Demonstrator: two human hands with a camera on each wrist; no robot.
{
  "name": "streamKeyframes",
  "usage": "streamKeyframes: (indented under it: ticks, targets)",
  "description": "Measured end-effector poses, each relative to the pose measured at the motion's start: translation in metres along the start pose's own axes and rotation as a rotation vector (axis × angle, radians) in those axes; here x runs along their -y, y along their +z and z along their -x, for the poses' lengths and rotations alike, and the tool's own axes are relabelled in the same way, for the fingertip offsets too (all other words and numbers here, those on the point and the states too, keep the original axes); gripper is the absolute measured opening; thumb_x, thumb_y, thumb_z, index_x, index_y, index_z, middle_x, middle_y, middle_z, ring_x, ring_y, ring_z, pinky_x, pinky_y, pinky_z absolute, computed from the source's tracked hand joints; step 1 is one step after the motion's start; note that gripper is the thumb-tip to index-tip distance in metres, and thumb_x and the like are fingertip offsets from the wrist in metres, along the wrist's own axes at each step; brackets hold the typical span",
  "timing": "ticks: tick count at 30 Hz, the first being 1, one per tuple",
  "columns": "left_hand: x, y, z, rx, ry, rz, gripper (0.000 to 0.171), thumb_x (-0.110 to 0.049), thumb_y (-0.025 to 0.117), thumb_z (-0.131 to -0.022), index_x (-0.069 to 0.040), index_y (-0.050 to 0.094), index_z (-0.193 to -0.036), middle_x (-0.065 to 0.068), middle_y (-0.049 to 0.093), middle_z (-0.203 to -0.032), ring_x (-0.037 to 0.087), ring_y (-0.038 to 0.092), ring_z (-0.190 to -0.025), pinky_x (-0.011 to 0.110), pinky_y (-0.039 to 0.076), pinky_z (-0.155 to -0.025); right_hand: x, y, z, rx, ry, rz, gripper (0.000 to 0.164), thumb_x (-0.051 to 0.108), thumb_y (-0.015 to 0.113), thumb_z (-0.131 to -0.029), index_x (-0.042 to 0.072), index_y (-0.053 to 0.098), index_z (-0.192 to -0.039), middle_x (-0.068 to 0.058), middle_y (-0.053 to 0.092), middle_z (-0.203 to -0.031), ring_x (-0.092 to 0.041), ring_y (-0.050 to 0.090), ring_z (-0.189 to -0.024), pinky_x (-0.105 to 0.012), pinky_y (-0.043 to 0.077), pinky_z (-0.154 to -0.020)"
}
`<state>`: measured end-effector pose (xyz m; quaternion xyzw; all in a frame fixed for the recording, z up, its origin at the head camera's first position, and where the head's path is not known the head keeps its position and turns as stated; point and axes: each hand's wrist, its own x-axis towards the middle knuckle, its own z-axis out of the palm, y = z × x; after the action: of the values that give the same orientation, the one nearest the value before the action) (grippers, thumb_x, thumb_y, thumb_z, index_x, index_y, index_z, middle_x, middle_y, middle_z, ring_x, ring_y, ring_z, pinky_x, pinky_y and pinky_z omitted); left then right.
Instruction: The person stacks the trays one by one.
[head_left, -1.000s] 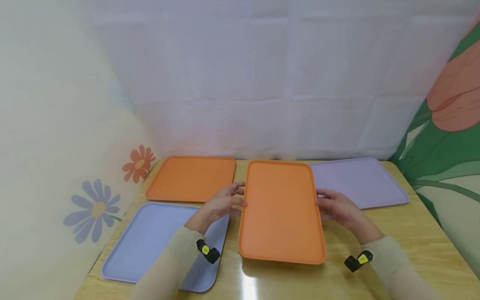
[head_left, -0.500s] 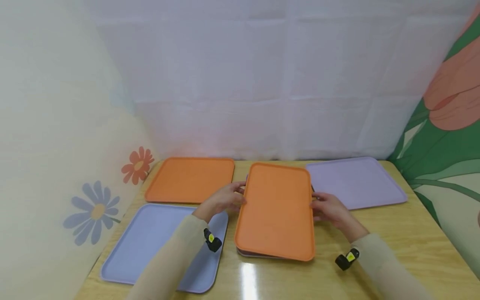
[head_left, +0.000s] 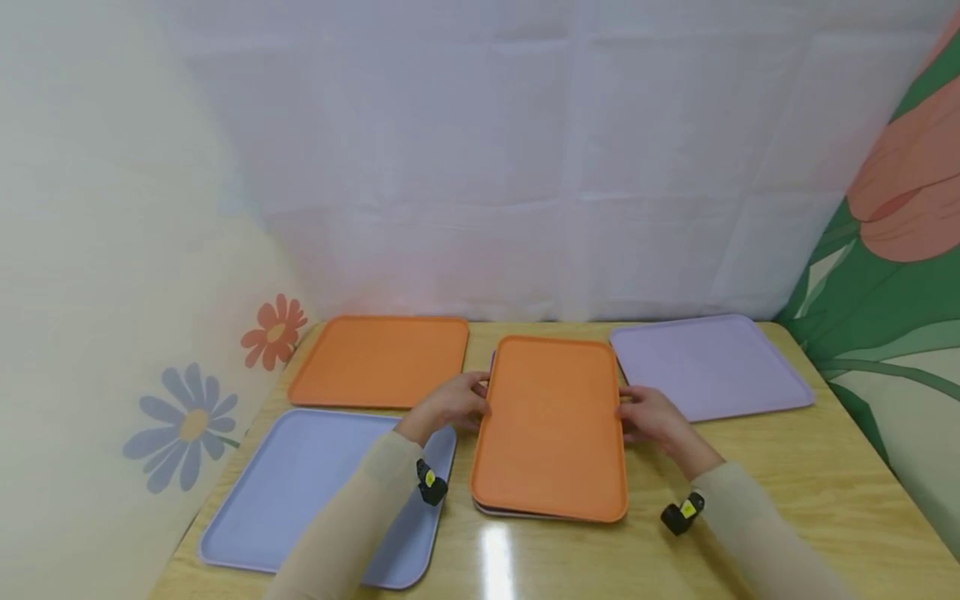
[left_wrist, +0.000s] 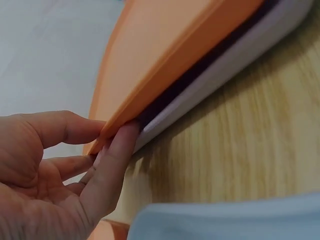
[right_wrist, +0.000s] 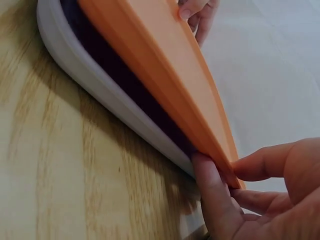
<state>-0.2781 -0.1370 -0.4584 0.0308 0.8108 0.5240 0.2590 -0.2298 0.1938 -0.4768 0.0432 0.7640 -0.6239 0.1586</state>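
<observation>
Both hands hold an orange tray [head_left: 551, 429] by its long sides, over a light purple tray [left_wrist: 225, 67] that lies on the table. In the left wrist view, the left hand [head_left: 450, 404] pinches the orange rim between thumb and fingers. The right hand [head_left: 654, 418] pinches the opposite rim in the same manner, as the right wrist view shows. A narrow dark gap parts the two trays along their near sides. Most of the lower tray is hidden beneath the orange one.
Another orange tray [head_left: 382, 362] lies at the back left. In front of it is a blue tray [head_left: 300, 492], under the left forearm. A second light purple tray [head_left: 712, 367] lies at the back right of the wooden table [head_left: 787, 500]. A white cloth [head_left: 450, 167] hangs behind.
The orange tray has come down and slightly left, both hands gripping it throughout. The edge of the lower tray now shows beneath its near side.
</observation>
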Motion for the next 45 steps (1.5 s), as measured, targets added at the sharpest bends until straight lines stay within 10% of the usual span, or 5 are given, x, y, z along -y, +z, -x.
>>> streamKeyframes:
  ticks: [13,21,32,45]
  targets:
    - [-0.003,0.004,-0.001,-0.048,-0.033,-0.177,0.076,0.010,0.058,-0.082,0.002,0.034,-0.154,0.028,0.056,-0.131,0.029,0.067,-0.090,0.041,0.062,-0.072,0.003,0.006,-0.005,-0.020,-0.009,0.127,0.055,-0.006,0.056,-0.087,-0.018,0.043,-0.139,-0.012,0.069,-0.088,-0.015,0.065,-0.063,-0.031,0.060,-0.059]
    - [-0.007,0.010,0.002,-0.022,-0.048,-0.259,0.078,0.012,0.059,-0.081,0.006,0.030,-0.153,0.028,0.051,-0.144,0.024,0.066,-0.081,0.037,0.060,-0.063,0.005,0.008,-0.008,-0.130,-0.084,0.407,0.046,0.000,0.057,-0.086,-0.014,0.057,-0.130,-0.018,0.072,-0.093,-0.015,0.065,-0.065,-0.028,0.056,-0.060]
    - [0.003,0.009,0.002,0.010,-0.075,-0.104,0.083,0.014,0.056,-0.081,0.006,0.020,-0.155,0.031,0.049,-0.142,0.031,0.068,-0.087,0.043,0.061,-0.067,0.011,0.010,-0.011,-0.169,-0.109,0.656,0.045,0.005,0.056,-0.084,-0.009,0.063,-0.126,-0.020,0.070,-0.103,-0.031,0.063,-0.092,-0.042,0.053,-0.085]
    - [0.005,0.007,0.005,0.025,-0.082,-0.017,0.081,0.012,0.055,-0.081,0.003,0.022,-0.154,0.014,0.043,-0.105,0.027,0.063,-0.071,0.043,0.062,-0.065,0.013,-0.028,0.000,-0.107,-0.085,0.356,0.045,0.007,0.055,-0.095,-0.017,0.051,-0.133,-0.029,0.067,-0.105,-0.017,0.069,-0.073,-0.031,0.061,-0.067]
